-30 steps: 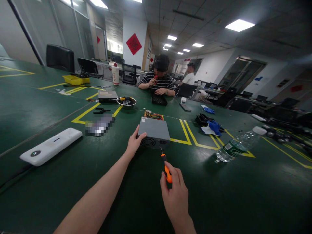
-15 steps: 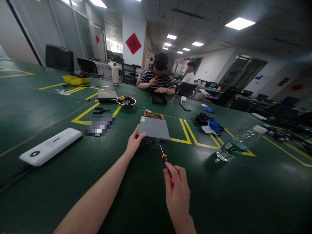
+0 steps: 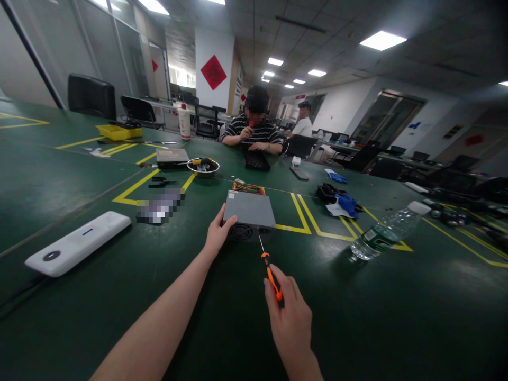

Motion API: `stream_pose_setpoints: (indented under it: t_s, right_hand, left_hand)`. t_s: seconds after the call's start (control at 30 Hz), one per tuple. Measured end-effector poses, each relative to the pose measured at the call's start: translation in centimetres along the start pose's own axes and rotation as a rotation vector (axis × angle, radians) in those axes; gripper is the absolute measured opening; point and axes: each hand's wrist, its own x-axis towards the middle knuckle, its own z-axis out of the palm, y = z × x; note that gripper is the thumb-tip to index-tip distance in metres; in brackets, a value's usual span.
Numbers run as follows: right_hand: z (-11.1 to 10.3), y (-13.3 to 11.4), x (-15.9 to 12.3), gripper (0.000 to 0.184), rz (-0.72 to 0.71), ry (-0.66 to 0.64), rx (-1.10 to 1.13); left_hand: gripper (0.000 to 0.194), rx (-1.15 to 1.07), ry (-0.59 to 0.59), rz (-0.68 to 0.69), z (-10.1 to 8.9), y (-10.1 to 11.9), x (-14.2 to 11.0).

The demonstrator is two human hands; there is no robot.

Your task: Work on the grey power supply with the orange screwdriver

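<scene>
Across the broad green desk (image 3: 222, 328) we are reaching forward with both arms, while at the far edge a co-worker (image 3: 270, 131) in a striped shirt is bending over a dark flat object (image 3: 257, 161). Toward the left edge a long white device (image 3: 79, 243) is lying flat, its cable (image 3: 24, 292) running out of view. Near the middle of the desk, well in from the far edge, the grey metal box (image 3: 250, 206) is sitting with its vented face toward us, coloured cables (image 3: 250, 187) bunching behind it. Toward the right edge a clear bottle (image 3: 379, 235) is standing, or perhaps leaning; we cannot tell which.

Our left hand (image 3: 218, 230) is clamping the box's near left corner, its thumb lying on top. Our right hand (image 3: 291, 307) is gripping the orange-and-black screwdriver (image 3: 273, 279) by its handle. The slim shaft (image 3: 261, 244) is slanting up to the vented face, between the fan grille (image 3: 241, 232) and the socket (image 3: 264, 230); whether its tip is seating in a screw is too small to tell.

We are judging slippage the chief risk: with the shaft meeting the face at a slant, a hard push could be skidding the tip across the metal or into the grille. With one corner alone being held, that push could also be twisting the box.
</scene>
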Motion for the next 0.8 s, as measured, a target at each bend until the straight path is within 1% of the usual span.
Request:
stream_pose_setpoints:
  t_s: [0.1,0.23,0.37,0.5,0.6,0.7,0.8]
  right_hand:
    - [-0.04,0.13,-0.06,0.027,0.008,-0.029,0.029]
    - [0.06,-0.01,-0.06,0.026,0.013,-0.003,0.021]
    - [0.38,-0.08,-0.12,0.030,0.043,-0.012,-0.009]
    - [0.46,0.00,-0.13,0.031,0.099,-0.052,-0.009]
    - [0.34,0.00,-0.15,0.031,0.084,-0.078,0.010]
    - [0.35,-0.05,-0.19,0.031,0.056,-0.053,-0.004]
    - [0.61,-0.07,-0.25,0.035,0.050,0.001,-0.053]
  left_hand:
    - [0.069,-0.011,-0.004,0.005,0.04,0.02,0.00]
    - [0.068,-0.025,-0.012,-0.004,0.14,0.19,-0.12]
    - [0.069,-0.027,-0.003,-0.002,0.15,0.20,-0.11]
    - [0.069,0.006,0.001,0.013,0.06,-0.11,0.10]
    - [0.069,0.020,-0.005,0.027,0.02,-0.42,0.26]
    - [0.070,0.023,-0.009,0.029,0.01,-0.64,0.34]
    - [0.069,0.021,-0.008,0.033,0.03,-0.64,0.30]
